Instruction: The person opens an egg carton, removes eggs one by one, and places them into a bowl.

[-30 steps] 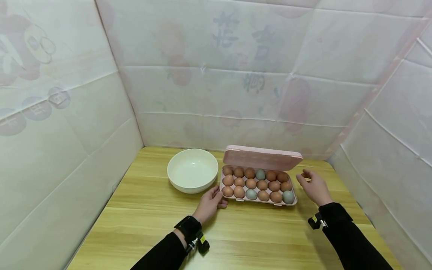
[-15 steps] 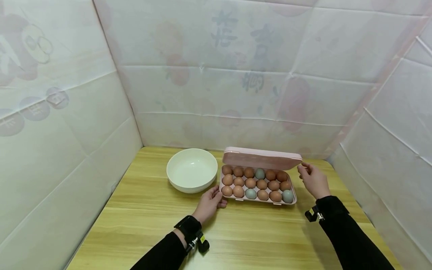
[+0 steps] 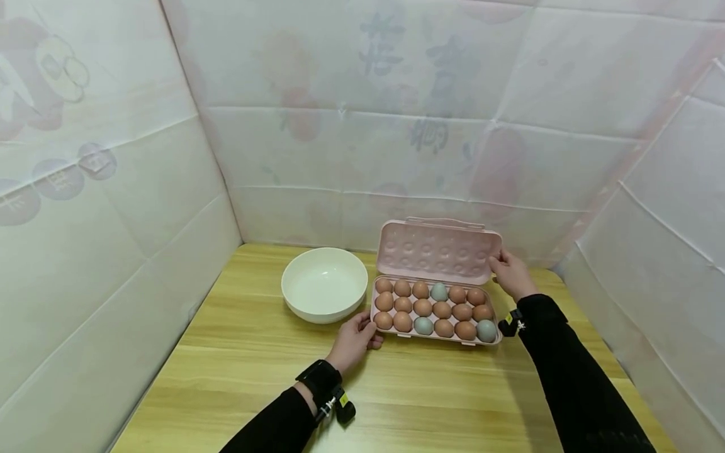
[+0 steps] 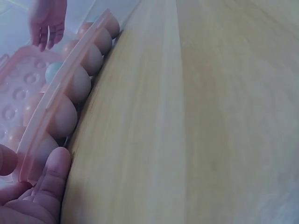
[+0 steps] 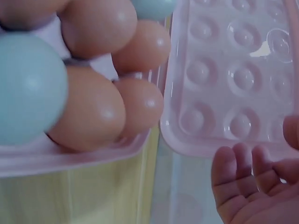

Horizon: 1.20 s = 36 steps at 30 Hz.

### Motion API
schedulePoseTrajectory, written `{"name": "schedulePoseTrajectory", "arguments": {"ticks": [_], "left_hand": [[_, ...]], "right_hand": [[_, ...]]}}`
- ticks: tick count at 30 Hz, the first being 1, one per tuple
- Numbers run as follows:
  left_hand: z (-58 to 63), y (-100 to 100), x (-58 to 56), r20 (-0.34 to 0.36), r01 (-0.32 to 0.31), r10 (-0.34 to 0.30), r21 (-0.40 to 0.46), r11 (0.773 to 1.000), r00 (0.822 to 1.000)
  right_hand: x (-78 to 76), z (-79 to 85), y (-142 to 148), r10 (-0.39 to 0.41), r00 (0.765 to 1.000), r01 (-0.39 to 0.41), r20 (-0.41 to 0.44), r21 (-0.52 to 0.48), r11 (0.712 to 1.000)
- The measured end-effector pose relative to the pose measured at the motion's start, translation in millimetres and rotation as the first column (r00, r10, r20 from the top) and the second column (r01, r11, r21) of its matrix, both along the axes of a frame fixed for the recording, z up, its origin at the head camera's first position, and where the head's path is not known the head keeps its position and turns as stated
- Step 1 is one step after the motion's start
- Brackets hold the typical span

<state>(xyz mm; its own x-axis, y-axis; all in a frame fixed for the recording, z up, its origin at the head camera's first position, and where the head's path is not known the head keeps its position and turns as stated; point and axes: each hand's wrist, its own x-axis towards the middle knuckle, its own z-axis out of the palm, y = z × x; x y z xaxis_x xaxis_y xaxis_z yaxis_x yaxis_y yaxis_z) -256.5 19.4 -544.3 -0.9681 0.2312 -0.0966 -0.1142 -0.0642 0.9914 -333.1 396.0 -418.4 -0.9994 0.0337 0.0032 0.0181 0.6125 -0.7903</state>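
Three pale, faintly printed sheet walls (image 3: 272, 163) stand before us, around a yellow wood-grain worktop (image 3: 255, 377). Over its near part we see a person's black sleeves (image 3: 274, 420). Right of the middle of the worktop we find a rectangular pink plastic egg box (image 3: 435, 337), its dimpled lid (image 3: 433, 255) raised along the far side. Just left of the box we see a round cream-white bowl (image 3: 325, 277). The left hand (image 3: 351, 343) pinches the box's near-left corner. The right hand (image 3: 512, 274) is at the lid's right edge, its fingers loosely extended; we cannot tell how firmly it touches. We note a black band (image 3: 319, 379) on the left wrist. Smallest, we count fifteen brown eggs (image 3: 422, 307) and three pale blue-green eggs (image 3: 423, 326), set in three rows of six.
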Motion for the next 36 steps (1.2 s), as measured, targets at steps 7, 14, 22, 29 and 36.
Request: {"name": "schedulePoseTrajectory", "arguments": {"ticks": [7, 14, 22, 29, 36], "left_hand": [[-1.3, 1, -1.7, -0.015, 0.0, 0.0, 0.001, 1.0, 1.0], [-0.5, -1, -0.8, 0.002, 0.005, -0.005, -0.006, 1.0, 1.0], [1.0, -4, 0.0, 0.005, 0.009, -0.009, -0.005, 1.0, 1.0], [3.9, -6, 0.3, -0.004, 0.004, -0.004, -0.005, 1.0, 1.0], [11.4, -5, 8.3, -0.187, -0.088, 0.031, -0.305, 0.948, 0.982]], "right_hand": [[-10.1, 3.5, 1, 0.07, 0.995, -0.073, 0.066, 0.049, 0.996], [-2.5, 4.5, 4, 0.058, 0.997, -0.06, 0.059, 0.032, 0.998], [12.6, 2.2, 8, 0.061, 0.995, -0.065, 0.084, 0.039, 0.997], [28.1, -7.3, 14, 0.048, 0.993, -0.053, 0.11, 0.044, 0.998], [47.3, -18.7, 15, 0.046, 0.995, -0.051, 0.086, 0.051, 0.997]]}}
